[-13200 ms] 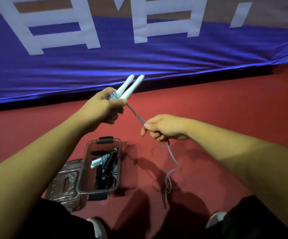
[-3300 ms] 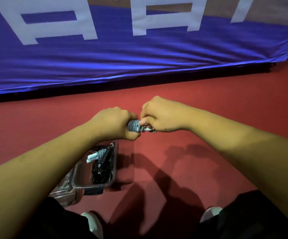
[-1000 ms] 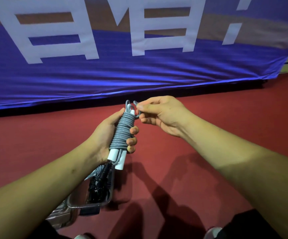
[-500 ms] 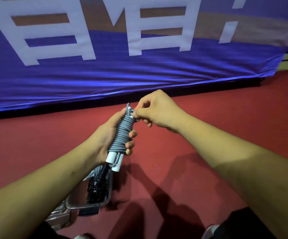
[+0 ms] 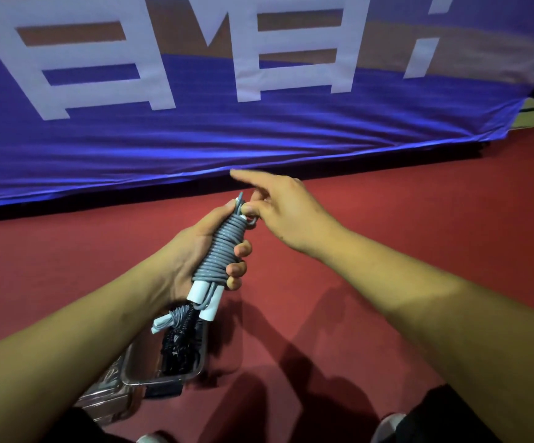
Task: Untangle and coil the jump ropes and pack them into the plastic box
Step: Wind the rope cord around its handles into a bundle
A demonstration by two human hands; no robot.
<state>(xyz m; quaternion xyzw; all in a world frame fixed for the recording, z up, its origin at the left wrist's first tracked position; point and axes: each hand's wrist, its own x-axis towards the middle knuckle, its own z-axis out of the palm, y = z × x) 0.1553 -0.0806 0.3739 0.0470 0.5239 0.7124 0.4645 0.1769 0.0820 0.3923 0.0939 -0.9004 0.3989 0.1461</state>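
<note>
Rope (image 5: 224,251), grey, coiled tight round white handles (image 5: 206,298); clasped in left grip (image 5: 192,247), held above box (image 5: 163,375). Right grip (image 5: 288,215) pinching loop at coil top, index finger stretched out. More ropes (image 5: 179,340) inside box, on red floor (image 5: 387,219). Blue banner (image 5: 259,139) beyond.

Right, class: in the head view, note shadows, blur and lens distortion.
Head view: arm shadows darken the red floor beside the plastic box; banner lettering looks soft; forearms swell toward the lower corners, wide-angle stretch; the coiled jump rope in the left hand is sharp.
</note>
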